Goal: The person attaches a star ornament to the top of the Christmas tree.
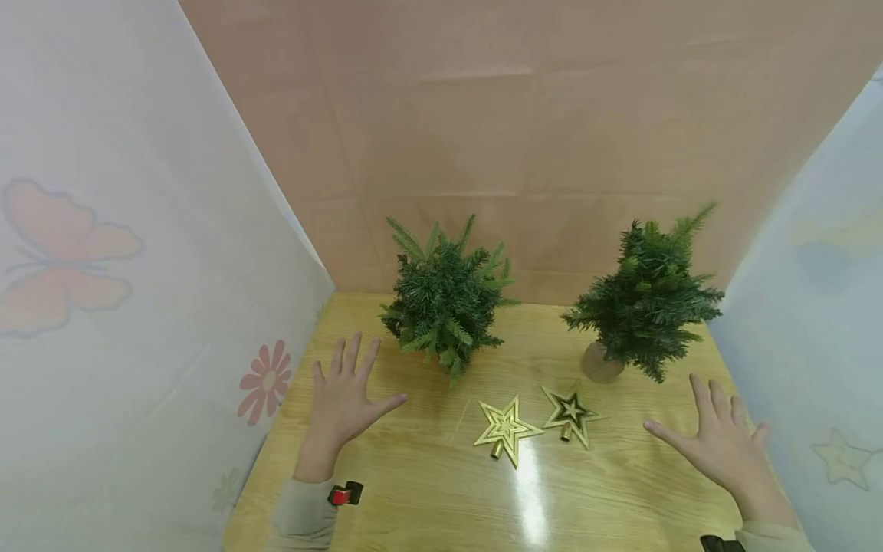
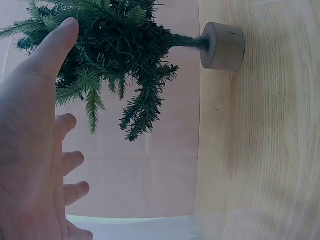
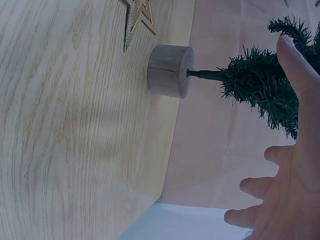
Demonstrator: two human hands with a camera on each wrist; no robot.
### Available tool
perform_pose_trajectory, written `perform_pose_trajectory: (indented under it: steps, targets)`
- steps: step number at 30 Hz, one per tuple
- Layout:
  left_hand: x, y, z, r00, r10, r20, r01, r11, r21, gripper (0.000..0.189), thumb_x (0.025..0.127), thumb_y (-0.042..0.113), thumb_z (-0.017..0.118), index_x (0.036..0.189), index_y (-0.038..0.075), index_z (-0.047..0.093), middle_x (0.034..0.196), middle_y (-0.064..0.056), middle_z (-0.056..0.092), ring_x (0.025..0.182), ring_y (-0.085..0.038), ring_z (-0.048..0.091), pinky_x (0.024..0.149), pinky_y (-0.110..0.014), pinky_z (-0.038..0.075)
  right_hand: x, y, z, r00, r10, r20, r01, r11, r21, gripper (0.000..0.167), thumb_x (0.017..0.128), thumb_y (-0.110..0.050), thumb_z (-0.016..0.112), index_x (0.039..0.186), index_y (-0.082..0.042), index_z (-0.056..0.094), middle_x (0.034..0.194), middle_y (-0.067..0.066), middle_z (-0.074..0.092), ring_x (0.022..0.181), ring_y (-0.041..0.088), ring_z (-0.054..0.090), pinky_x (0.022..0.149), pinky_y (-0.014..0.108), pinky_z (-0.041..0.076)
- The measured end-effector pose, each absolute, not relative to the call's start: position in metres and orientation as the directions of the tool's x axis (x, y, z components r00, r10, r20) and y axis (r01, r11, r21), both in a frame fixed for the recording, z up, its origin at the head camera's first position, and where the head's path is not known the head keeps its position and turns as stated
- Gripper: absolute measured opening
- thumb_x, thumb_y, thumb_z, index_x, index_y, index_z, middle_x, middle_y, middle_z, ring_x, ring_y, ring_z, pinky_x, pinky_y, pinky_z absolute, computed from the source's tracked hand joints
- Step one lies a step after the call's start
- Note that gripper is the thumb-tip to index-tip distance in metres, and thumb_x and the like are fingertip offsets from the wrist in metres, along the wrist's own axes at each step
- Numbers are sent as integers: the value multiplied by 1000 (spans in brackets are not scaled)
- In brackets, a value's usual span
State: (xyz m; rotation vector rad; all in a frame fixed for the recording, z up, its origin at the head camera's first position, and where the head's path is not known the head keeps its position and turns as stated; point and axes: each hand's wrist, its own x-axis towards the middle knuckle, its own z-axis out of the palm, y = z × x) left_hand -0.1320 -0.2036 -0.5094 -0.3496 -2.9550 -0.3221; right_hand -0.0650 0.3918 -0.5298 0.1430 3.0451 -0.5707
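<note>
- Nearby, to the right of the left star (image 1: 507,429), the right hand (image 1: 724,446) spreads its fingers wide and holds nothing, apparently set aside to leave the middle free.
- Just beyond the table's (image 1: 414,498) near stretch, the left star itself lies flat, probably because its thin shape would not stand unaided.
- To the left star's left, the left hand (image 1: 341,406) fans its fingers, likewise gripping nothing; I cannot tell whether it touches the tabletop.
- Right of the left star and slightly farther, the right star (image 1: 572,411) also lies flat, presumably handy for either hand; I cannot tell whether their tips touch.
- Beyond the left star, rightward, the right tree (image 1: 645,299) stands on a wooden base (image 1: 602,363) that likely steadies it.
- Beyond the left star, leftward, the left tree (image 1: 444,299) stands upright on its round foot (image 2: 227,50), probably for the same reason.
</note>
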Motion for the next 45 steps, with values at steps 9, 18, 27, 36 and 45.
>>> perform_pose_trajectory:
  steps: [9,18,27,36,45]
  targets:
    - [-132,-201,-511,-957,219,189,260,937,235,111,82,88,58,168,28,21,173,-10,11,157,-41,10,109,-82,11,-66,392,-532,-995,85,-50,98,929,-358,118,93,-68,64,166,-11,-10,162,41,2,138,73,3,86,94,-4]
    - [-131,-202,-510,-958,214,192,259,934,248,110,83,88,55,168,28,19,174,-9,9,157,-40,11,111,-79,14,-65,384,-537,-997,76,-31,82,920,-383,116,94,-65,65,167,-9,-6,162,42,6,137,73,12,89,93,-2]
    - [-131,-200,-504,-938,221,268,295,915,274,108,86,81,61,169,25,20,173,-10,14,154,-41,22,112,-73,23,-63,372,-546,-998,65,11,53,901,-431,115,93,-60,71,165,1,7,153,46,24,128,71,30,92,87,22]
    - [-133,-196,-492,-922,217,321,318,896,309,104,90,76,61,169,29,13,173,-7,14,148,-42,33,111,-66,32,-60,362,-550,-992,68,-105,108,885,-452,116,94,-69,63,164,5,9,145,49,32,110,61,53,73,71,47]
    - [-140,-190,-485,-844,190,501,407,836,368,80,102,66,48,165,20,32,165,-10,36,124,-42,53,88,-59,48,-57,346,-552,-985,88,-150,147,879,-453,106,94,-73,60,157,7,32,138,38,48,91,38,66,54,42,50]
